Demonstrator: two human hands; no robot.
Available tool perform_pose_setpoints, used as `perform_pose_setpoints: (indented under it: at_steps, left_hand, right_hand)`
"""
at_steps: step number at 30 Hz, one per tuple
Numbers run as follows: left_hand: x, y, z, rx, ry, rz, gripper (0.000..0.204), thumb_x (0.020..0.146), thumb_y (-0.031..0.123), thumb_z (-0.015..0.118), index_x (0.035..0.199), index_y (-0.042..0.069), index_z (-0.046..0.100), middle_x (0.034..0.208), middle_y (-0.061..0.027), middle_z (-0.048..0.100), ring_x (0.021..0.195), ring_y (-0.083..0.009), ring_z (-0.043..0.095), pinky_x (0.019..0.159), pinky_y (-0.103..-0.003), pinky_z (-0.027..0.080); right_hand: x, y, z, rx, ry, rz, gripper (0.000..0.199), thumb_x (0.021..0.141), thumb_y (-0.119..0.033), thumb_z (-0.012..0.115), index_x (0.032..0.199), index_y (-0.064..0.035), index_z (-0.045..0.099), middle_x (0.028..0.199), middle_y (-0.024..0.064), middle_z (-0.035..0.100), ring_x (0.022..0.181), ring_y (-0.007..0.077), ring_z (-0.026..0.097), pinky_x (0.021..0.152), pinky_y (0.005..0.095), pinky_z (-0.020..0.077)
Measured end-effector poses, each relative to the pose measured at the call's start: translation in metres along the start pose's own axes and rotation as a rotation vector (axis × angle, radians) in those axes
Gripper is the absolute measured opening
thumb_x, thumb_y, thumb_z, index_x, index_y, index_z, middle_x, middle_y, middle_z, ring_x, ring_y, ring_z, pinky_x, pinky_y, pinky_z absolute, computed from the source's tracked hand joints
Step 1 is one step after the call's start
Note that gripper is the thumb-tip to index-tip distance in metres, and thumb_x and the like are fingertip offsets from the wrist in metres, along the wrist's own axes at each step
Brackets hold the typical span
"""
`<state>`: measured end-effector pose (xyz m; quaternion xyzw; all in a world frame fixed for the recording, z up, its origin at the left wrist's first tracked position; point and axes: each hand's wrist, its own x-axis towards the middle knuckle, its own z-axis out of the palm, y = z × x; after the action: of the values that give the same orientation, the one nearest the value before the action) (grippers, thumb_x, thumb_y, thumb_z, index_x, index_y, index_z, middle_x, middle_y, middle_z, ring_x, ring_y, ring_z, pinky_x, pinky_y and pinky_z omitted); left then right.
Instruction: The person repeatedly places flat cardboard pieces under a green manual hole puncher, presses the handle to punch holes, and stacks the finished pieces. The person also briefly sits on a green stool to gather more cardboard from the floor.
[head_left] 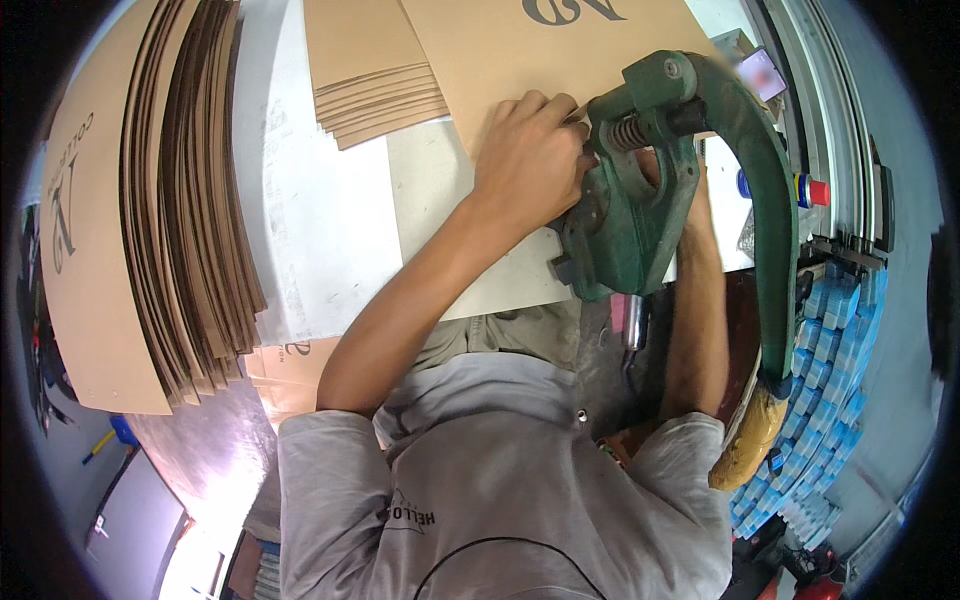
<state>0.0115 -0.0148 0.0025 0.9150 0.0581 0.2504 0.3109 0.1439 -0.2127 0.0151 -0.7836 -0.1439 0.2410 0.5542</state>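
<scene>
Head view: a brown cardboard sheet [560,60] with dark printing lies beyond the green press [625,225] and to its left, its near edge running under the left hand [535,150]. The step in hand looks like setting that edge at the press; the next move seems to call for a steady sheet and fingers clear of the mechanism. The left grip is curled against the press's left side, fingertips hidden, so I cannot tell how closed it is. The right hand [650,167] is mostly hidden behind the press; its grip cannot be told. Left of the press, fanned sheets [380,100] lie on the white surface [330,230]; farther left stands a thick cardboard stack [200,200].
</scene>
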Motion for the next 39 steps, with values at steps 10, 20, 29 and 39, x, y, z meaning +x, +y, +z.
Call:
perform_pose_setpoints:
  at_steps: [10, 20, 29, 39]
  left_hand:
    - [0.004, 0.000, 0.001, -0.042, -0.041, -0.006, 0.028, 0.074, 0.013, 0.080, 0.094, -0.005, 0.075, 0.106, -0.0150, 0.068, 0.099, -0.0350, 0.063, 0.091, -0.045, 0.052]
    - [0.000, -0.009, -0.010, 0.120, -0.072, 0.099, 0.026, 0.081, 0.019, 0.079, 0.093, -0.004, 0.074, 0.104, -0.0136, 0.070, 0.098, -0.0331, 0.064, 0.086, -0.044, 0.054]
    - [0.035, -0.067, -0.074, 0.466, 0.118, 0.259, 0.016, 0.088, 0.013, 0.075, 0.098, 0.001, 0.075, 0.109, -0.0122, 0.075, 0.097, -0.0291, 0.072, 0.082, -0.039, 0.060]
    - [0.044, -0.037, -0.122, -0.246, 1.125, -0.086, 0.020, 0.097, 0.014, 0.075, 0.092, -0.005, 0.071, 0.090, -0.0103, 0.076, 0.079, -0.0128, 0.070, 0.069, -0.028, 0.056]
  right_hand:
    - [-0.119, -0.091, -0.032, -1.175, 0.082, -1.194, 0.071, 0.096, -0.053, 0.059, 0.156, -0.0146, 0.047, 0.166, 0.0191, 0.034, 0.153, 0.0463, 0.019, 0.119, 0.0673, 0.0096]
    - [-0.077, -0.123, -0.048, -0.083, -0.165, -0.771, 0.074, 0.106, -0.063, 0.040, 0.154, -0.0069, 0.046, 0.153, 0.0225, 0.052, 0.146, 0.0276, 0.048, 0.126, 0.0440, 0.0282]
    - [-0.016, 0.025, -0.020, -0.600, 0.094, -0.360, 0.028, 0.083, -0.008, 0.077, 0.107, 0.0043, 0.069, 0.092, 0.0155, 0.069, 0.080, 0.0248, 0.068, 0.075, 0.0353, 0.0530]
    - [-0.010, 0.025, 0.007, -0.221, 0.040, -0.514, 0.025, 0.085, -0.010, 0.081, 0.105, 0.0023, 0.072, 0.093, 0.0036, 0.072, 0.086, 0.0148, 0.067, 0.077, 0.0313, 0.0537]
